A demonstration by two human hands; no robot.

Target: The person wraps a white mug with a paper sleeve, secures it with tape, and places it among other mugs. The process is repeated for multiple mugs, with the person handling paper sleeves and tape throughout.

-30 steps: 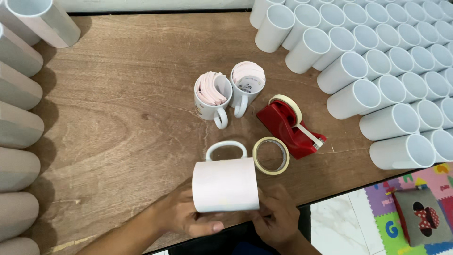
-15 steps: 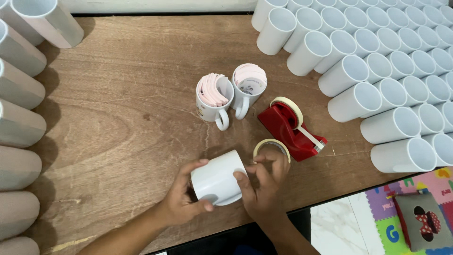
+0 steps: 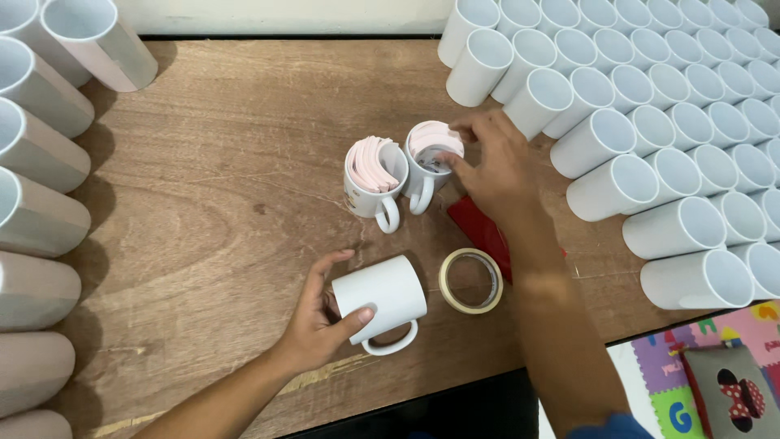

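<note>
- Since the earlier frames the right hand (image 3: 496, 167) had let go of the mug (image 3: 380, 294) and reached up the desk (image 3: 203, 203) to the right-hand stock mug (image 3: 431, 158); the mug had turned so its handle pointed at the near edge.
- The left hand (image 3: 321, 321) held the mug alone: thumb pressed on its near side, fingers curled over its far end, the mug lying on its side near the middle of the near edge.
- The right hand's fingertips (image 3: 457, 161) were pinching at the pink sheets rolled inside that stock mug; whether a sheet was already gripped could not be told.
- A second stock mug (image 3: 372, 179), also packed with pink sheets, stood touching the first on its left, both about mid-desk.
- Judged from this, the work had passed from handling the blank mug to fetching a sheet for it.
- A tape roll (image 3: 471, 280) lay flat just right of the mug; a red dispenser (image 3: 479, 228) lay partly hidden under the right forearm.
- Rows of white mugs (image 3: 650, 122) filled the far right corner and right edge, lying tilted with mouths toward the camera; wrapped mugs (image 3: 36, 219) lined the left edge.
</note>
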